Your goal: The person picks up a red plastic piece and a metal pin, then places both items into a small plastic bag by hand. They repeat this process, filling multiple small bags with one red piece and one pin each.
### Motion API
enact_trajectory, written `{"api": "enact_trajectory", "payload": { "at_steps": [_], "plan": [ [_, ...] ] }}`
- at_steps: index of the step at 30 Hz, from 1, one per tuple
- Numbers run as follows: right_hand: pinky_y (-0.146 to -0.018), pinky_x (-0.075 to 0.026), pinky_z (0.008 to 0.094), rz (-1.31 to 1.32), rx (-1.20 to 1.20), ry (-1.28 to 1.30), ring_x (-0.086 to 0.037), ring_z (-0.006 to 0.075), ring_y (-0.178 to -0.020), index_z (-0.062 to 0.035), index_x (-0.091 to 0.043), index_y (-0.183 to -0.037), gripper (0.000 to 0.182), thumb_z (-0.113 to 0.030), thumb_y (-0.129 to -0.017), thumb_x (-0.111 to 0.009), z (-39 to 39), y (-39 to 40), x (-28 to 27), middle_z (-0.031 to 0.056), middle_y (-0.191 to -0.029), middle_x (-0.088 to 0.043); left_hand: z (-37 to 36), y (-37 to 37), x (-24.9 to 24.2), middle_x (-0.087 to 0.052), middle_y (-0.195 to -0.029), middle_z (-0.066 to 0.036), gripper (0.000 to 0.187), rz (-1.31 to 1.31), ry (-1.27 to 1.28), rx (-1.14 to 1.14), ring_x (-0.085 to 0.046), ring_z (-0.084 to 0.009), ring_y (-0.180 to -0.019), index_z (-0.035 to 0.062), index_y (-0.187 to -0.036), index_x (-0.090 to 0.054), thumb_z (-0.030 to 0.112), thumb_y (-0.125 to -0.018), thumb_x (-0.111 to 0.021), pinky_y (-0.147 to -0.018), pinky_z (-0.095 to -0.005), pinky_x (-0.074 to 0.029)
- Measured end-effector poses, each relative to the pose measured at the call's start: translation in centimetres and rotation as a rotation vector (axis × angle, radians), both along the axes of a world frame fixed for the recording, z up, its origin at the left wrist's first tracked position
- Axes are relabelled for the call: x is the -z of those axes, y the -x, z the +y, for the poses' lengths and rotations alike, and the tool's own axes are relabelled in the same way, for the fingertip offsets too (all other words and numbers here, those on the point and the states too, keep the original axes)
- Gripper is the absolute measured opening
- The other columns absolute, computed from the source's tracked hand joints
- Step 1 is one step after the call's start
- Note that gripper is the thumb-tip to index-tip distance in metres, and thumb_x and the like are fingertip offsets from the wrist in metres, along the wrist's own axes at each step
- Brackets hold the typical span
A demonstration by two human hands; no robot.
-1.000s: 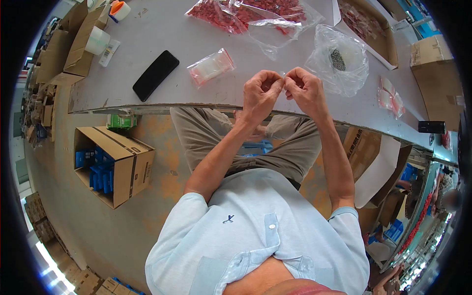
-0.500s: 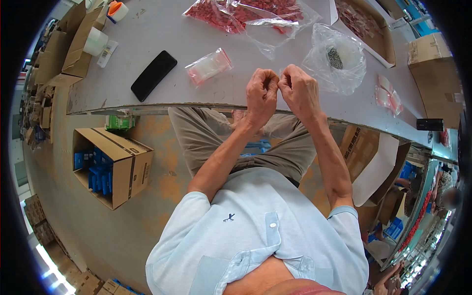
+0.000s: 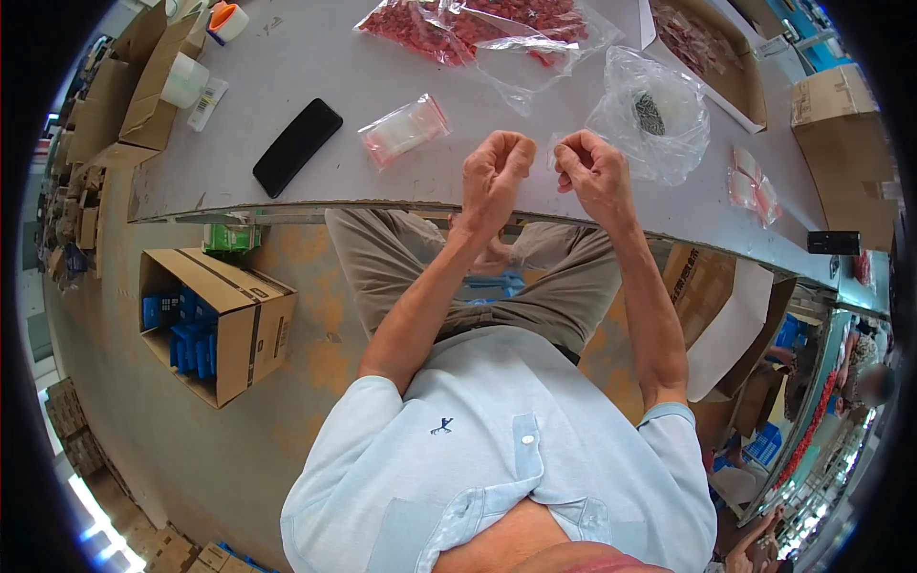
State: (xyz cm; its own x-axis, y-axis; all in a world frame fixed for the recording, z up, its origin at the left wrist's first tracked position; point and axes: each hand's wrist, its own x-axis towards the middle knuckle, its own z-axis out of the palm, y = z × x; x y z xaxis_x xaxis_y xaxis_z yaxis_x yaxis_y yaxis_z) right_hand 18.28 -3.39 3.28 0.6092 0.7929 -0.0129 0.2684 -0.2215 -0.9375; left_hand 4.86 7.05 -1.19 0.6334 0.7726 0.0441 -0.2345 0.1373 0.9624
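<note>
My left hand (image 3: 497,180) is closed above the table's front edge, thumb and fingers pressed together; anything inside it is hidden. A short gap to the right, my right hand (image 3: 597,177) pinches with curled fingers. A faint clear edge shows by its fingertips, too small to name. Just beyond my right hand lies a clear plastic bag (image 3: 621,119) holding a pile of small dark metallic pieces (image 3: 650,115). To the left of my left hand rests a packet of small clear bags with red edges (image 3: 405,131).
Farther back lies a large bag of red pieces (image 3: 468,29). A black phone (image 3: 298,148) and an open carton (image 3: 143,105) are at left. An open box (image 3: 755,95), small red-edged packets (image 3: 753,186) and a cardboard box (image 3: 841,134) stand right. Below left, a carton holds blue packs (image 3: 258,325).
My hands, close together before, have moved apart. The left has shifted left and its fingers have closed up further; the right has moved slightly right.
</note>
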Motion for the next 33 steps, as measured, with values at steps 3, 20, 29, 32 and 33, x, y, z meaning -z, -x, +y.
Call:
{"api": "enact_trajectory", "payload": {
  "at_steps": [3, 20, 29, 32, 33],
  "plan": [
    [-0.059, -0.058, 0.0271, -0.073, -0.038, 0.002, -0.067, 0.0099, -0.066, 0.0029, -0.070, -0.098, 0.017, -0.013, -0.103, -0.063, -0.1, 0.7, -0.7, 0.0049, -0.076, -0.069, 0.3, 0.1, -0.3, -0.070, -0.088, -0.002, 0.013, 0.117, -0.286, 0.047, -0.061, -0.0062, -0.078, -0.0002, -0.103, -0.070, 0.012, -0.100, -0.072, -0.067, -0.0235, -0.051],
    [-0.070, -0.053, 0.0485, -0.719, -0.115, 0.118, -0.066, 0.0416, -0.077, 0.0006, -0.058, -0.089, 0.013, -0.010, -0.093, -0.065, -0.4, 1.2, -1.2, 0.0195, -0.081, -0.067, -0.3, -0.1, -1.3, -0.063, -0.084, -0.013, 0.008, 0.132, -0.777, -0.046, -0.063, -0.0246, -0.071, -0.0029, -0.098, -0.067, 0.001, -0.093, -0.071, -0.062, -0.0339, -0.051],
    [-0.058, -0.054, 0.0341, -0.144, 0.012, 0.043, -0.067, 0.0154, -0.061, 0.0029, -0.067, -0.093, 0.016, -0.012, -0.098, -0.064, -0.3, 0.5, -1.4, 0.0088, -0.071, -0.068, 0.5, -0.3, -2.1, -0.070, -0.086, -0.006, 0.016, 0.216, -0.270, 0.068, -0.063, -0.0108, -0.072, -0.0014, -0.107, -0.066, 0.014, -0.103, -0.065, -0.064, -0.0281, -0.053],
    [-0.056, -0.052, 0.0302, -0.048, 0.065, 0.020, -0.065, 0.0100, -0.061, 0.0022, -0.068, -0.093, 0.017, -0.014, -0.099, -0.065, 0.0, 0.8, -1.3, 0.0043, -0.071, -0.068, 0.4, 0.2, -2.3, -0.071, -0.085, -0.004, 0.020, 0.227, -0.168, 0.093, -0.064, -0.0086, -0.075, -0.0004, -0.113, -0.065, 0.017, -0.103, -0.066, -0.066, -0.0256, -0.054],
    [-0.056, -0.051, 0.0296, -0.045, 0.086, 0.019, -0.064, 0.0099, -0.061, 0.0018, -0.068, -0.092, 0.018, -0.014, -0.099, -0.066, 0.0, 1.0, -1.3, 0.0030, -0.071, -0.068, 0.4, 0.4, -2.2, -0.071, -0.085, -0.004, 0.022, 0.260, -0.195, 0.090, -0.066, -0.0083, -0.077, 0.0002, -0.115, -0.064, 0.016, -0.102, -0.069, -0.067, -0.0245, -0.055]
  ]
}}
